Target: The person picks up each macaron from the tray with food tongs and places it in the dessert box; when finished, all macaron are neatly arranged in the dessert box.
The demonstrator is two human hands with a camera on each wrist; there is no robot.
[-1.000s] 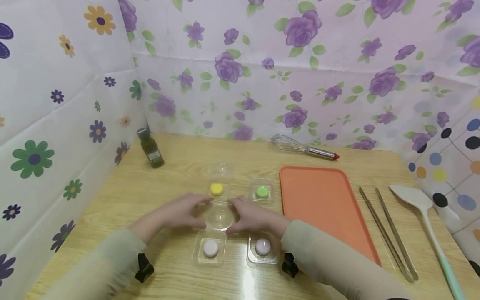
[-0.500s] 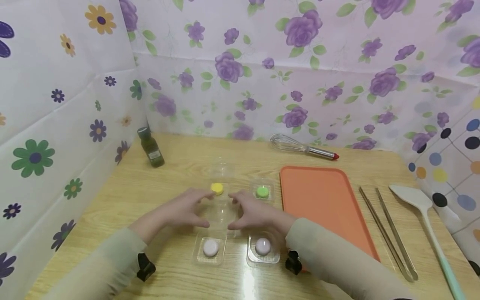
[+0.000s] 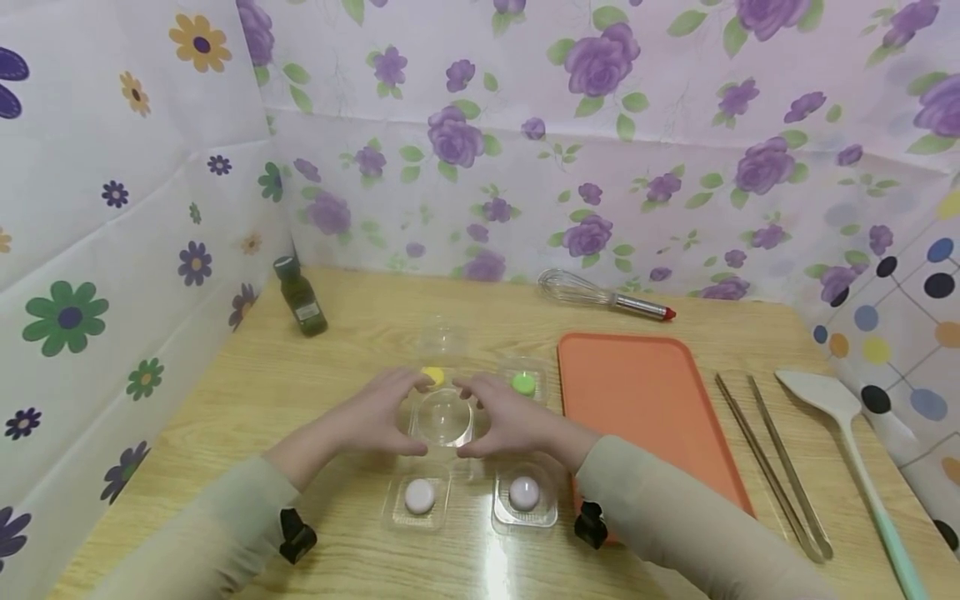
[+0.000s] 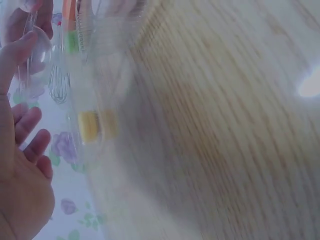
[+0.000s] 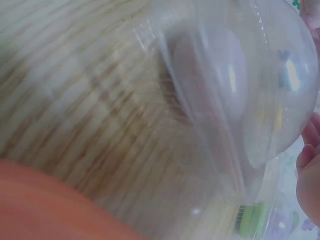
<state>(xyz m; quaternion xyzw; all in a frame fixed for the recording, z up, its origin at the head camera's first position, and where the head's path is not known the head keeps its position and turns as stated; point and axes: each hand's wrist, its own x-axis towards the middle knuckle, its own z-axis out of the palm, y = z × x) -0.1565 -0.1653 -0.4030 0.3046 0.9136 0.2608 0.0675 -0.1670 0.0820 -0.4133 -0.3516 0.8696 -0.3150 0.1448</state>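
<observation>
My left hand (image 3: 378, 417) and right hand (image 3: 510, 417) face each other around a clear plastic domed lid (image 3: 442, 419), holding it by its sides with thumbs and fingers. In the left wrist view, a thumb touches the lid's edge. Whether the lid is joined to a box cannot be told. Near my wrists sit a clear box with a pale macaron-like round (image 3: 420, 497) and one with a lilac round (image 3: 524, 493) under a dome. Beyond my fingertips are a yellow round (image 3: 433, 377), partly hidden by my left hand, and a green round (image 3: 523, 383) in clear plastic.
An orange tray (image 3: 645, 408) lies right of the boxes. Metal tongs (image 3: 780, 467) and a pale spatula (image 3: 855, 442) lie farther right. A whisk (image 3: 600, 296) rests at the back, and a dark green bottle (image 3: 302, 298) at the back left.
The lid has tilted between my hands and now shows its round dome again. Both hands have shifted slightly away from my body, covering more of the yellow round.
</observation>
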